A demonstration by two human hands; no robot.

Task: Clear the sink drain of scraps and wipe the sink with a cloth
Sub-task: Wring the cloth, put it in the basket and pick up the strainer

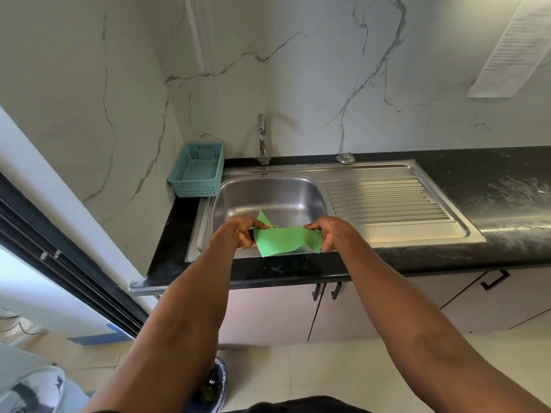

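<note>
A green cloth (283, 240) is stretched flat between both hands above the near edge of the steel sink bowl (277, 198). My left hand (243, 232) pinches its left edge and my right hand (328, 234) pinches its right edge. The cloth and hands hide the front part of the bowl, and the drain opening is not visible. A metal drain strainer (346, 158) lies on the black counter behind the drainboard, to the right of the tap (261, 138).
A teal plastic basket (196, 171) stands on the counter left of the sink, against the marble wall. The ribbed drainboard (387, 201) runs to the right. The black counter (492, 186) shows pale smears. On the floor below sits a bin with a dark bag (214, 383).
</note>
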